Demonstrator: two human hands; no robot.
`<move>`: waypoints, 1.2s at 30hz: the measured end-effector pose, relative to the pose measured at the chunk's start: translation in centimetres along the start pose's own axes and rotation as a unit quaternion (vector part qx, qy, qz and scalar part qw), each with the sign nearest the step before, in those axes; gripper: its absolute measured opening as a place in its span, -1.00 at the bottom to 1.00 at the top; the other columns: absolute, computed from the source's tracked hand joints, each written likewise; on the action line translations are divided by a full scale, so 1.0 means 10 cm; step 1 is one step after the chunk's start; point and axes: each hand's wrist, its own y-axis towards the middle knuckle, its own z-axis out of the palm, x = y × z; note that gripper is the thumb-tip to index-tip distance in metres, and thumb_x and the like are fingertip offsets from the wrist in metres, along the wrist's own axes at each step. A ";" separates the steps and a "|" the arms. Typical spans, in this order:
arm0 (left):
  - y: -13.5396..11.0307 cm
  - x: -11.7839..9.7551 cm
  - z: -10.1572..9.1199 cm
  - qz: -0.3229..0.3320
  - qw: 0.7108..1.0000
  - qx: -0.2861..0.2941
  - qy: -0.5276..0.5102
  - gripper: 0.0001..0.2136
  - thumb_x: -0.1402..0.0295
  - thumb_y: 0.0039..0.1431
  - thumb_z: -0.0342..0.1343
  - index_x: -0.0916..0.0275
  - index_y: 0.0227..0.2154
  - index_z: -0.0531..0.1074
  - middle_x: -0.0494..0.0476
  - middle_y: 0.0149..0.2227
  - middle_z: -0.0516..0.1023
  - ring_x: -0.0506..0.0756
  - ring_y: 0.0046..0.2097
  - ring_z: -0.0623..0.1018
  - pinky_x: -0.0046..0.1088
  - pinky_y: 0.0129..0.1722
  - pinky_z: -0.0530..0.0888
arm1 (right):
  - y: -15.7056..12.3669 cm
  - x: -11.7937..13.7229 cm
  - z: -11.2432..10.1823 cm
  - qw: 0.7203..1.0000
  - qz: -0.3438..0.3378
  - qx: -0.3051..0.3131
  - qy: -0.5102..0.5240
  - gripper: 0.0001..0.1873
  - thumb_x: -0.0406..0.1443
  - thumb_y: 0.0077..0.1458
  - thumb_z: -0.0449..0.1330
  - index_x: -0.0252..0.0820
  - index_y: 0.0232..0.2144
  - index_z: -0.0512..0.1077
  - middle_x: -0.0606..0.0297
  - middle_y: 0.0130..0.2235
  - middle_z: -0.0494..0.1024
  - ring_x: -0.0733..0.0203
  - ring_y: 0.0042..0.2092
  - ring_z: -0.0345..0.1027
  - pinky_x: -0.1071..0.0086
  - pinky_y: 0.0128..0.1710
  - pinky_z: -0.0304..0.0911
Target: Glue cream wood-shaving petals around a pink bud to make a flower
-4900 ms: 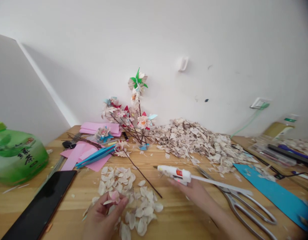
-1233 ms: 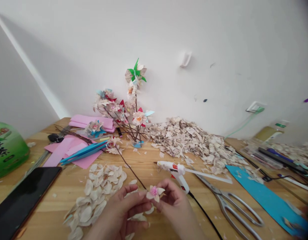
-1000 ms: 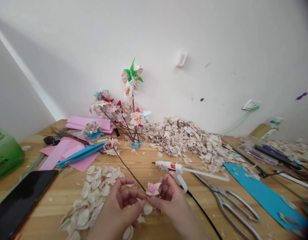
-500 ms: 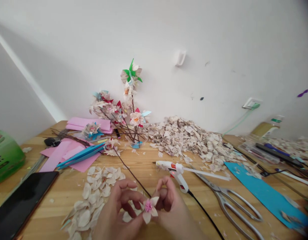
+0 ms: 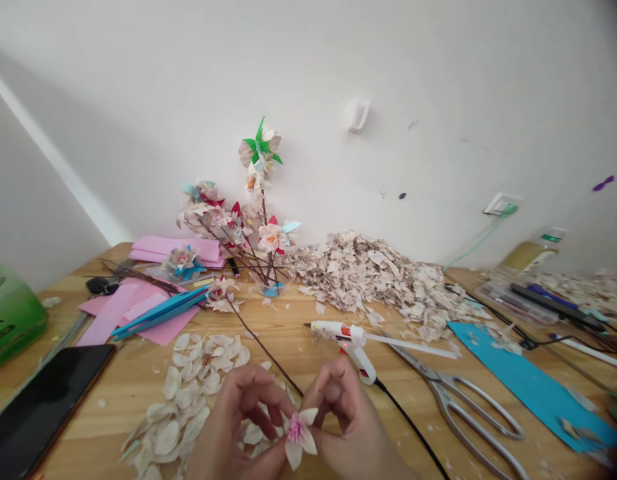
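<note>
A small handmade flower with pale petals and a pink centre sits between my two hands, low in the middle of the view. My left hand pinches it from the left and my right hand from the right, fingertips curled around the petals. Loose cream petals lie scattered on the wooden table just left of my hands. A white glue gun rests on the table right behind my right hand, its black cord trailing toward me.
Large metal scissors lie to the right, beside a blue sheet. A heap of shell-like flakes and a bunch of finished flowers stand at the wall. A dark phone, pink paper and a green bottle are left.
My right hand has let go of the glue gun, which now lies on the table. Both hands have come together on the small flower and drawn it lower, toward me.
</note>
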 end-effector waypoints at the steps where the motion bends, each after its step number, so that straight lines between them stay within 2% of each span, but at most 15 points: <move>1: 0.01 0.00 0.00 -0.007 1.000 0.008 -0.002 -0.71 0.43 -0.20 0.22 0.09 -0.41 0.24 -0.14 -0.58 0.53 -0.03 -0.57 0.42 -0.54 -0.56 0.35 | 0.00 -0.01 0.01 1.000 0.003 -0.008 0.002 -0.58 -0.48 -0.30 0.29 -0.09 -0.48 0.12 0.54 -0.59 0.40 0.37 -0.55 0.27 0.52 -0.52 0.13; 7: 0.03 0.02 -0.02 -0.038 0.999 0.037 -0.008 -0.69 0.46 -0.23 0.23 0.11 -0.41 0.24 -0.14 -0.58 0.52 -0.05 -0.59 0.39 -0.57 -0.58 0.32 | 0.00 0.03 0.05 0.998 0.060 -0.028 -0.004 -0.52 -0.47 -0.37 0.32 -0.08 -0.47 0.11 0.56 -0.61 0.42 0.39 -0.58 0.22 0.52 -0.53 0.10; 12: 0.01 0.03 -0.01 -0.034 0.999 0.023 -0.016 -0.67 0.50 -0.23 0.23 0.11 -0.44 0.20 -0.15 -0.60 0.54 -0.06 -0.57 0.41 -0.58 -0.55 0.33 | -0.01 -0.01 0.02 0.999 0.044 -0.011 -0.006 -0.58 -0.47 -0.34 0.28 -0.09 -0.48 0.13 0.51 -0.57 0.45 0.35 -0.54 0.27 0.48 -0.50 0.14; 18: -0.01 0.07 0.00 -0.040 0.999 -0.002 -0.034 -0.63 0.37 -0.22 0.27 0.10 -0.39 0.17 -0.14 -0.59 0.55 -0.02 -0.57 0.43 -0.52 -0.51 0.37 | 0.00 -0.03 0.02 0.999 0.024 0.012 -0.042 -0.64 -0.47 -0.26 0.20 -0.08 -0.40 0.16 0.43 -0.48 0.47 0.30 -0.48 0.33 0.44 -0.46 0.20; 22: -0.01 0.13 0.00 -0.044 0.999 -0.019 -0.013 -0.63 0.34 -0.21 0.26 0.09 -0.37 0.16 -0.14 -0.58 0.52 -0.03 -0.58 0.41 -0.54 -0.56 0.33 | 0.02 -0.03 0.04 0.997 0.010 0.011 -0.073 -0.69 -0.42 -0.24 0.22 -0.10 -0.44 0.17 0.42 -0.51 0.44 0.29 -0.48 0.32 0.44 -0.47 0.18; 27: 0.00 0.17 -0.01 -0.051 0.999 -0.010 -0.005 -0.62 0.35 -0.20 0.24 0.09 -0.34 0.16 -0.13 -0.58 0.51 -0.02 -0.58 0.40 -0.56 -0.61 0.28 | 0.02 -0.04 0.03 0.998 0.030 0.009 -0.045 -0.65 -0.40 -0.25 0.27 -0.09 -0.44 0.17 0.51 -0.58 0.37 0.32 -0.52 0.28 0.46 -0.47 0.15; 33: 0.01 0.17 -0.02 -0.040 0.999 0.000 -0.013 -0.64 0.35 -0.18 0.23 0.10 -0.34 0.15 -0.13 -0.59 0.51 -0.03 -0.57 0.40 -0.53 -0.53 0.33 | 0.03 0.03 0.04 0.997 0.073 0.004 -0.039 -0.55 -0.28 -0.35 0.38 -0.09 -0.47 0.17 0.50 -0.60 0.39 0.31 -0.52 0.27 0.45 -0.47 0.14; 36: 0.01 0.14 -0.01 -0.046 0.999 -0.007 -0.014 -0.64 0.33 -0.19 0.24 0.10 -0.36 0.15 -0.12 -0.60 0.51 -0.03 -0.58 0.39 -0.52 -0.55 0.31 | 0.03 0.02 0.03 0.997 0.070 0.000 -0.041 -0.55 -0.31 -0.35 0.37 -0.09 -0.47 0.16 0.48 -0.59 0.43 0.28 -0.50 0.31 0.43 -0.45 0.16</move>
